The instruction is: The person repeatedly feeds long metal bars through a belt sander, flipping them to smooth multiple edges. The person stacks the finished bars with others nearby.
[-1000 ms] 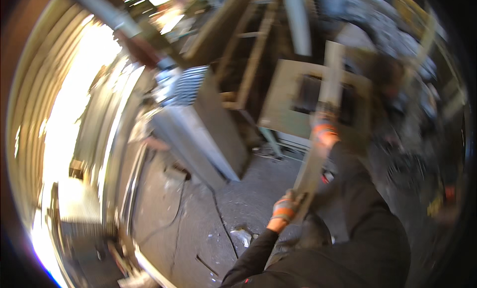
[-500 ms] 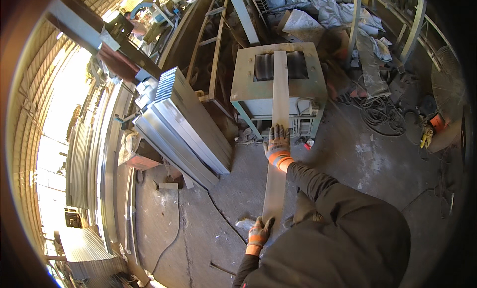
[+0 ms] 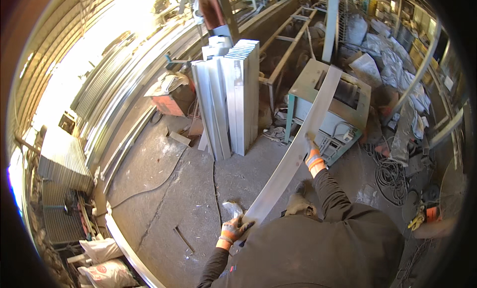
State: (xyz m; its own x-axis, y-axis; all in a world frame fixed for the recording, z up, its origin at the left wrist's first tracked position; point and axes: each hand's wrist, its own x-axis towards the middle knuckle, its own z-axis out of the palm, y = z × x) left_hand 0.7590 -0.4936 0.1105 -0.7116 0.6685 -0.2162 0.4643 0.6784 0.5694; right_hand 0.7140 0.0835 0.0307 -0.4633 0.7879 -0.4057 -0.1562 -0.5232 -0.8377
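Observation:
A long flat metal strip slants across the middle, its far end over the top of a grey-green floor machine. My left hand, in a grey and orange work glove, grips the strip's near end, thumb on top. Further along, my right hand in a matching glove holds the strip's right edge; some of its fingers are hidden. The strip now looks lifted off the machine's dark roller, which shows in the top opening.
Upright bundles of metal channels stand left of the machine. A red box is behind them, with long metal sheets further left. A cable coil lies right of the machine. Sacks sit at lower left.
The strip has come off the roller and swung, its near end going left with my left hand. My view has turned left, so the machine and channels appear further right.

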